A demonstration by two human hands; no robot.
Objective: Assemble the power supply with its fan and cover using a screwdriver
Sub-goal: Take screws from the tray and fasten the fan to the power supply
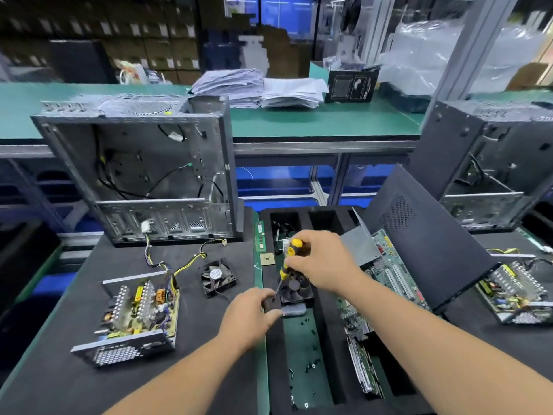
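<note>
Right hand (321, 263): wrapped around yellow-and-black screwdriver (289, 259), tip angled down toward left fingers.
Left hand (250, 313): pinching small dark part (271, 304), beside tray fan (294, 287).
Power supply (136, 313): open, cover off, well left of both grips.
Loose fan (217, 277): between supply and hands, on black mat (89, 381).

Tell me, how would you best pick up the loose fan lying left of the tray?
Probably by two opposite edges of its square frame, coming from above. The fan lies flat on the mat with its hub label up and room around its sides; its thin wire trails from the near side, so avoid that one.
</note>
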